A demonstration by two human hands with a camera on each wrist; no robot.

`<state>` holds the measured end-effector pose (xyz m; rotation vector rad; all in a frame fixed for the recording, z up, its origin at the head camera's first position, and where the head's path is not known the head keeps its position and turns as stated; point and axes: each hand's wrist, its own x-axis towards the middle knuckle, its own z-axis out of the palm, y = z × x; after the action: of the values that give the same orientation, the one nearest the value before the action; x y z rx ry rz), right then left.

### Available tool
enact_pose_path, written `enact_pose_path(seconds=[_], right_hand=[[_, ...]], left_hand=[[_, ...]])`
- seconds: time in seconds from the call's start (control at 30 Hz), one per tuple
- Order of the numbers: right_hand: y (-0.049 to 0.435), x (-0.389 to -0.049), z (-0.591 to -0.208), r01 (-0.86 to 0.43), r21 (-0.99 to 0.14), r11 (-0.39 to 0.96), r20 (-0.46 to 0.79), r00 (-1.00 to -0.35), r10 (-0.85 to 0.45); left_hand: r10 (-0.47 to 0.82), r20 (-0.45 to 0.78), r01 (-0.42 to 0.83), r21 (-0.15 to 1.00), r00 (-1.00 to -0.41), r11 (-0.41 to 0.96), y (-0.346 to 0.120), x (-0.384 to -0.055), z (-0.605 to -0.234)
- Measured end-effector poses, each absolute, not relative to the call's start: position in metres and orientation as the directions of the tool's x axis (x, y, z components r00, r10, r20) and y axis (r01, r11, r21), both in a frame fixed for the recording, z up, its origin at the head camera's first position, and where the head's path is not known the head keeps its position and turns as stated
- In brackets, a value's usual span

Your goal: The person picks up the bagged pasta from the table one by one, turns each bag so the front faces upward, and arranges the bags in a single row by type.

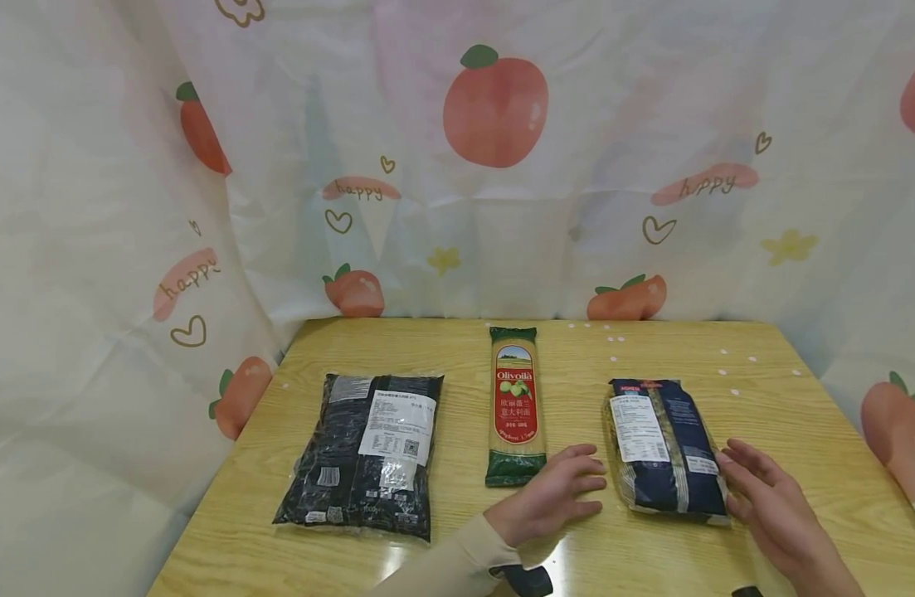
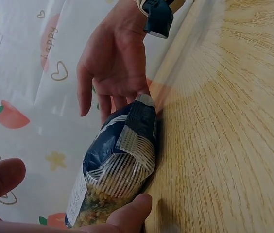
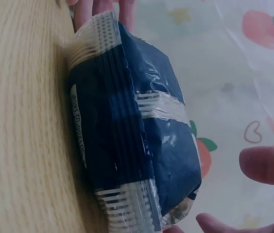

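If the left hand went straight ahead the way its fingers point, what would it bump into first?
Most likely the navy blue packet. In the head view, the left hand points toward its left edge, with a narrow gap between, though depth is hard to judge.

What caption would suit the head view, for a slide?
Left hand and right hand flank a navy bag; spaghetti and a black bag lie to its left on the table.
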<state>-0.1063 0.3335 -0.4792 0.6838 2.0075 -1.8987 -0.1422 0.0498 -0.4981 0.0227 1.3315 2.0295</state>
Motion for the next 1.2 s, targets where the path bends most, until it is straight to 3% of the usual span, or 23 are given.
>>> enact_pose_path(seconds=[0.73, 1.2], right_hand=[[0.3314, -0.1085, -0.4853, 0.524, -0.850, 0.052, -0.517, -0.849, 0.105], [0.3324, -0.1049, -0.4815, 0.518, -0.855, -0.007, -0.517, -0.853, 0.076]], left_hand=[[0.609, -0.350, -0.546, 0.821, -0.712, -0.166, 0.0579, -0.1436, -0.4944], [0.631, -0.374, -0.580, 0.801, -0.679, -0.149, 0.0522, -0.1452, -0.4938]])
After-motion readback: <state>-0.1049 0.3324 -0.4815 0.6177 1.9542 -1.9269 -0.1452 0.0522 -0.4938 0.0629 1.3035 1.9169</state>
